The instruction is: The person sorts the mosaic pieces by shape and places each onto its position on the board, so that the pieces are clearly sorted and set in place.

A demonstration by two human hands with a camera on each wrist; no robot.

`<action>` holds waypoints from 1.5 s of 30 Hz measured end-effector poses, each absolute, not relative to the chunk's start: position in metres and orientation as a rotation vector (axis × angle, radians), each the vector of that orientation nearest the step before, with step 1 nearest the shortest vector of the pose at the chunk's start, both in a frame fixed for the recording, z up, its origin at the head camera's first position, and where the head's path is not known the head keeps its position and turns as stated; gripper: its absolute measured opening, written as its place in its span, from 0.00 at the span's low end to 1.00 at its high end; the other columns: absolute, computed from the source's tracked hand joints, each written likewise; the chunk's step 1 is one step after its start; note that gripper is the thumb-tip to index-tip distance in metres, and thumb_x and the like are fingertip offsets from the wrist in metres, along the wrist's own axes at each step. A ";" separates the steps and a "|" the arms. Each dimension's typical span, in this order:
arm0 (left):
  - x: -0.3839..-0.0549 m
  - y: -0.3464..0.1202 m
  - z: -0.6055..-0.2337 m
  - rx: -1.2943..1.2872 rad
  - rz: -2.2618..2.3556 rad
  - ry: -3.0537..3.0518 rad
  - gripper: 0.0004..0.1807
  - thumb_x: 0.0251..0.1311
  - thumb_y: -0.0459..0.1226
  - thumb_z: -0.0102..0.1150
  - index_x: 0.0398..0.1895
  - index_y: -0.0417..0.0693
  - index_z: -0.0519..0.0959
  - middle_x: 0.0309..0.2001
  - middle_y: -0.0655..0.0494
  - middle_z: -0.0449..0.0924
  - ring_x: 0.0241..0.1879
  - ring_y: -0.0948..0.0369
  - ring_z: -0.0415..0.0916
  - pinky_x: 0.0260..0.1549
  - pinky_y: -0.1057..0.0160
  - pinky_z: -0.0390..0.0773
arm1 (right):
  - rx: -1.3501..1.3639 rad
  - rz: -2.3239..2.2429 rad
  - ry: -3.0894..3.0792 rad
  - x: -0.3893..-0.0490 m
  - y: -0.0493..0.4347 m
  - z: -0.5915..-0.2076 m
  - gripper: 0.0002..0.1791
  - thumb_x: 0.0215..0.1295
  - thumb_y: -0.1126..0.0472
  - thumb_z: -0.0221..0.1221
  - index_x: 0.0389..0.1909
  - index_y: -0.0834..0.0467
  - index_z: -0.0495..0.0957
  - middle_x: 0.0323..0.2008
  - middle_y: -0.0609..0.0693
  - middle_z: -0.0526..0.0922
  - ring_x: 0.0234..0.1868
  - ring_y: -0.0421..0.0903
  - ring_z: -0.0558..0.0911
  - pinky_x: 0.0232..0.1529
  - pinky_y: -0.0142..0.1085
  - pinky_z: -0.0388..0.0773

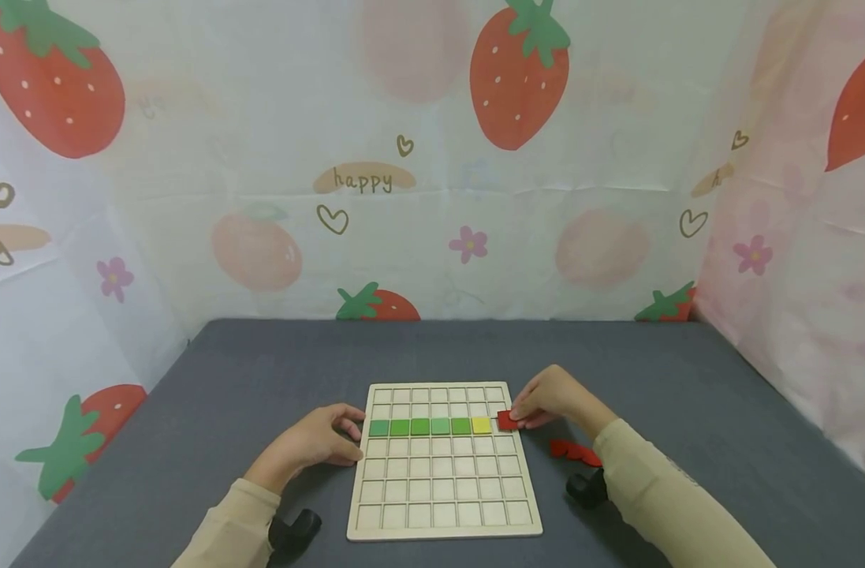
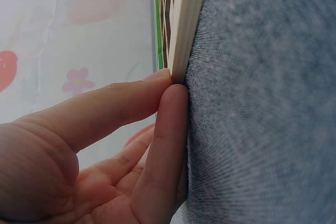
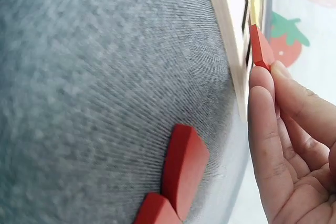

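Observation:
A pale wooden grid board [image 1: 432, 534] lies on the table; my left hand [image 1: 326, 435] touches its left edge with thumb and fingertips. Between right thumb and fingers, my right hand [image 1: 553, 398] pinches a red square tile [image 1: 506, 420] over the board's right edge, at the end of the third row from the far side. In the right wrist view this red tile [image 3: 261, 48] looks tilted. Several green tiles [image 1: 420, 427] and one yellow tile [image 1: 481, 426] line that row. Part of the red tile is hidden by my fingertips.
Loose red tiles [image 1: 576, 452] lie on the grey table [image 1: 262, 363] right of the board, partly behind the right forearm; two show close up in the right wrist view. Black wrist straps or mounts [image 1: 295, 534] hang by each sleeve. A strawberry-printed curtain [image 1: 432, 260] surrounds the table.

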State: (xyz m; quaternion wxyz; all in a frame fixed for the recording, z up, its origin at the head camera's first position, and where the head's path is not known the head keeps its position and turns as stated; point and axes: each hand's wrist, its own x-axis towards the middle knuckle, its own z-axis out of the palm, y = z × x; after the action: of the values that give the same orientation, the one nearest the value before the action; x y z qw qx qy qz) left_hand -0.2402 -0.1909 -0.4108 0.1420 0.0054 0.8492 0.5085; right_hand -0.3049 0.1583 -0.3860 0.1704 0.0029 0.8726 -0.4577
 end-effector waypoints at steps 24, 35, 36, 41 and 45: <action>-0.240 -0.191 -0.409 0.029 1.468 2.435 0.34 0.49 0.23 0.68 0.63 0.30 0.69 0.38 0.48 0.73 0.32 0.60 0.77 0.34 0.61 0.84 | -0.060 -1.180 2.549 -0.302 0.144 -0.389 0.02 0.54 0.69 0.70 0.26 0.65 0.87 0.23 0.54 0.87 0.21 0.43 0.84 0.28 0.36 0.84; -0.241 -0.189 -0.410 0.032 1.480 2.438 0.34 0.49 0.22 0.68 0.63 0.31 0.70 0.38 0.47 0.73 0.32 0.60 0.78 0.34 0.60 0.84 | -0.085 -1.122 2.607 -0.298 0.175 -0.384 0.07 0.53 0.65 0.72 0.33 0.63 0.88 0.33 0.52 0.89 0.28 0.42 0.84 0.36 0.38 0.85; -0.241 -0.189 -0.410 0.035 1.475 2.439 0.34 0.49 0.22 0.68 0.63 0.31 0.69 0.39 0.47 0.73 0.32 0.60 0.78 0.34 0.60 0.84 | -0.084 -1.113 2.610 -0.297 0.179 -0.384 0.08 0.53 0.65 0.72 0.34 0.63 0.88 0.34 0.53 0.89 0.29 0.42 0.85 0.36 0.38 0.85; -0.241 -0.190 -0.410 0.030 1.470 2.439 0.34 0.50 0.22 0.68 0.63 0.31 0.69 0.38 0.47 0.73 0.32 0.61 0.77 0.34 0.60 0.84 | -0.128 -1.083 2.607 -0.294 0.197 -0.386 0.09 0.52 0.65 0.73 0.34 0.63 0.88 0.36 0.53 0.89 0.30 0.42 0.85 0.37 0.39 0.85; -0.241 -0.192 -0.411 0.028 1.477 2.437 0.34 0.49 0.22 0.68 0.63 0.31 0.69 0.38 0.47 0.73 0.32 0.61 0.78 0.34 0.60 0.84 | -0.162 -1.059 2.592 -0.293 0.205 -0.386 0.09 0.51 0.66 0.74 0.34 0.65 0.88 0.34 0.52 0.89 0.30 0.42 0.85 0.38 0.39 0.86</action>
State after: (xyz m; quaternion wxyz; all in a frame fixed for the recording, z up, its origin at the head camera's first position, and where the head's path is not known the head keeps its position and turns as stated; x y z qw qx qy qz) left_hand -0.2407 -0.1916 -0.4105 0.1455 0.0097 0.8460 0.5128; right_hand -0.2925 0.2047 -0.3865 0.1676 -0.0569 0.9112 -0.3721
